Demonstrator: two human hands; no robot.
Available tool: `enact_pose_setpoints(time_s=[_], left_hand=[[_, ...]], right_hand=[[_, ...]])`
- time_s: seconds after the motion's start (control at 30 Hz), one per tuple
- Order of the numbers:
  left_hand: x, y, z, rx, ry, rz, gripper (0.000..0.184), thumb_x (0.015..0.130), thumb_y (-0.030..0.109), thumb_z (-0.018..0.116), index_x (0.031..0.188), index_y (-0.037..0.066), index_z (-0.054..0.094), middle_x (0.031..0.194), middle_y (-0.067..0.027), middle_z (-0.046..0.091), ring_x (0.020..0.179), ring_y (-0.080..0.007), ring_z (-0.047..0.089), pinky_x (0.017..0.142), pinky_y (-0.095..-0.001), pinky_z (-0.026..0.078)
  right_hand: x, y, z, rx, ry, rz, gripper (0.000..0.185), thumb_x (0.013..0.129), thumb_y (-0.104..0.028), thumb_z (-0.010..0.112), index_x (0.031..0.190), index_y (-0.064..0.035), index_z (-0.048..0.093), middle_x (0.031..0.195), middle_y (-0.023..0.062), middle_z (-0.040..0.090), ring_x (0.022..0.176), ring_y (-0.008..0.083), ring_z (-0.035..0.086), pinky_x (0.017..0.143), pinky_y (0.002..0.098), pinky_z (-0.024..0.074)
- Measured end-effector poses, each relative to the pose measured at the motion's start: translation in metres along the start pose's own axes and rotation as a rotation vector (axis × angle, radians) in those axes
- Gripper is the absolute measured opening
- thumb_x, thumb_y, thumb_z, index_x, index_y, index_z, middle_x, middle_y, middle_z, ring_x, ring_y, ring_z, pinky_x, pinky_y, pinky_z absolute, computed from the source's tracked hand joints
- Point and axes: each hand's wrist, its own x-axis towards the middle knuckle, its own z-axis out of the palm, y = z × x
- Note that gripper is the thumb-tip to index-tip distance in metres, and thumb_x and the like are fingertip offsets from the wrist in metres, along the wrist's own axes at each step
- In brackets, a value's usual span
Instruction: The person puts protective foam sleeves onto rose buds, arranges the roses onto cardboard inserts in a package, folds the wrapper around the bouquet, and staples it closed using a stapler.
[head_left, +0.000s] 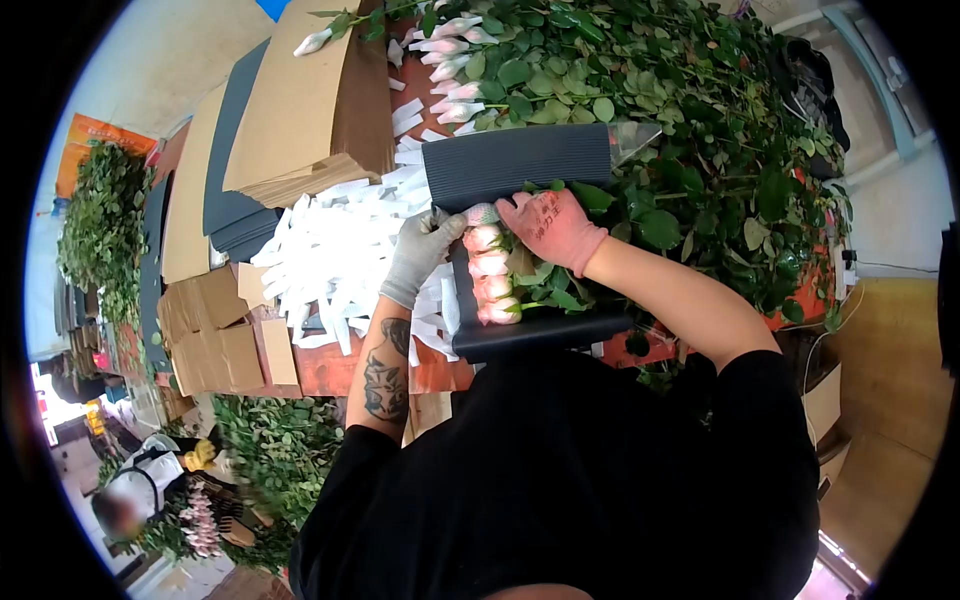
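Note:
Several pale pink roses (491, 286) lie in a column on a black corrugated sheet (515, 168), their leafy stems pointing right. My left hand (422, 250), in a whitish glove, is at the top left of the column, thumb and fingers pressed together at the edge of a rose in a white mesh sleeve (482, 214). Whether it grips the rose or the sheet's edge is not clear. My right hand (552, 228), in a pink glove with dark writing, curls its fingers around the right side of that same rose, near its stem.
White paper sleeves (340, 255) are heaped left of the sheet. Behind them stand stacked brown cardboard (295, 100) and dark sheets (235, 170). Leafy rose stems (700, 150) with wrapped buds (450, 65) cover the back and right. A person (150, 480) is at the lower left.

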Motion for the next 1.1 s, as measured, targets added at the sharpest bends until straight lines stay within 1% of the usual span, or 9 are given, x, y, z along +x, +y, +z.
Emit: enact_pose_setpoints(time_s=[0.23, 0.3, 0.37, 0.47, 0.57, 0.7, 0.8, 0.87, 1.1], left_hand=[[-0.012, -0.007, -0.02, -0.024, -0.012, 0.091, 0.028, 0.088, 0.02, 0.063, 0.066, 0.004, 0.056, 0.059, 0.0042, 0.046, 0.055, -0.0039, 0.038, 0.049, -0.021, 0.034], [-0.022, -0.006, -0.034, 0.089, 0.145, 0.14, 0.028, 0.088, 0.02, 0.062, 0.065, 0.005, 0.054, 0.059, 0.0049, 0.045, 0.056, -0.004, 0.038, 0.049, -0.022, 0.033], [-0.031, -0.012, -0.088, 0.171, 0.215, -0.064, 0.022, 0.087, 0.02, 0.06, 0.072, 0.003, 0.059, 0.062, -0.0001, 0.054, 0.058, -0.0088, 0.048, 0.055, -0.0258, 0.04], [-0.063, 0.019, -0.09, 0.771, 0.23, -0.018, 0.023, 0.086, 0.017, 0.058, 0.1, 0.001, 0.065, 0.091, -0.0163, 0.067, 0.081, -0.0265, 0.066, 0.075, -0.0359, 0.05], [-0.076, 0.044, -0.059, 0.617, 0.258, 0.264, 0.025, 0.086, 0.018, 0.058, 0.104, 0.002, 0.065, 0.098, -0.0148, 0.068, 0.085, -0.0265, 0.066, 0.077, -0.0361, 0.05], [-0.067, 0.03, -0.02, 0.541, 0.127, 0.315, 0.03, 0.085, 0.016, 0.058, 0.112, 0.004, 0.063, 0.096, -0.0122, 0.069, 0.082, -0.0219, 0.066, 0.076, -0.0313, 0.05], [-0.058, 0.029, 0.0, 0.541, 0.05, 0.087, 0.033, 0.086, 0.019, 0.055, 0.114, 0.005, 0.062, 0.099, -0.014, 0.068, 0.086, -0.0256, 0.066, 0.079, -0.0322, 0.05], [-0.049, 0.019, 0.004, 0.47, 0.046, 0.193, 0.035, 0.086, 0.024, 0.05, 0.114, 0.007, 0.062, 0.092, -0.0172, 0.066, 0.083, -0.0317, 0.064, 0.077, -0.0391, 0.049], [-0.043, 0.01, 0.007, 0.376, 0.022, 0.043, 0.037, 0.086, 0.022, 0.05, 0.119, 0.007, 0.059, 0.095, -0.019, 0.066, 0.087, -0.0298, 0.064, 0.079, -0.0368, 0.049]], right_hand=[[-0.005, 0.001, -0.002, 0.055, -0.085, 0.024, 0.016, 0.084, -0.014, 0.046, 0.096, -0.0082, 0.056, 0.077, 0.0061, 0.061, 0.067, 0.0221, 0.064, 0.053, 0.0352, 0.048], [-0.007, 0.004, -0.001, 0.05, -0.073, 0.022, 0.016, 0.084, -0.014, 0.046, 0.096, -0.008, 0.055, 0.077, 0.0062, 0.061, 0.067, 0.0223, 0.064, 0.053, 0.0351, 0.0481], [-0.004, 0.003, 0.002, 0.048, -0.013, -0.023, 0.017, 0.084, -0.014, 0.045, 0.097, -0.0087, 0.056, 0.078, 0.0062, 0.061, 0.068, 0.0226, 0.064, 0.053, 0.0346, 0.0478], [-0.006, 0.004, 0.003, 0.043, -0.027, -0.026, 0.019, 0.084, -0.014, 0.045, 0.099, -0.0097, 0.056, 0.078, 0.0061, 0.061, 0.068, 0.0227, 0.063, 0.053, 0.0346, 0.0479], [-0.007, 0.006, 0.004, 0.082, -0.012, -0.024, 0.018, 0.083, -0.014, 0.046, 0.099, -0.0105, 0.055, 0.079, 0.0061, 0.062, 0.069, 0.0226, 0.064, 0.054, 0.0351, 0.0485], [-0.005, 0.0, -0.004, 0.037, -0.119, -0.018, 0.032, 0.082, -0.014, 0.046, 0.112, -0.008, 0.055, 0.085, 0.0071, 0.061, 0.074, 0.0206, 0.063, 0.055, 0.0333, 0.0475], [-0.012, 0.004, 0.006, 0.046, -0.063, -0.002, 0.032, 0.077, -0.013, 0.052, 0.108, -0.0092, 0.058, 0.084, 0.0068, 0.063, 0.069, 0.0218, 0.063, 0.054, 0.0339, 0.0482], [-0.006, 0.004, 0.008, 0.028, -0.018, -0.037, 0.032, 0.076, -0.013, 0.054, 0.107, -0.0093, 0.059, 0.084, 0.0065, 0.064, 0.068, 0.0219, 0.063, 0.055, 0.0343, 0.0486], [-0.007, 0.005, 0.008, 0.018, -0.06, 0.005, 0.04, 0.071, -0.013, 0.06, 0.111, -0.0109, 0.058, 0.088, 0.0069, 0.063, 0.071, 0.0232, 0.064, 0.057, 0.0348, 0.0497]])
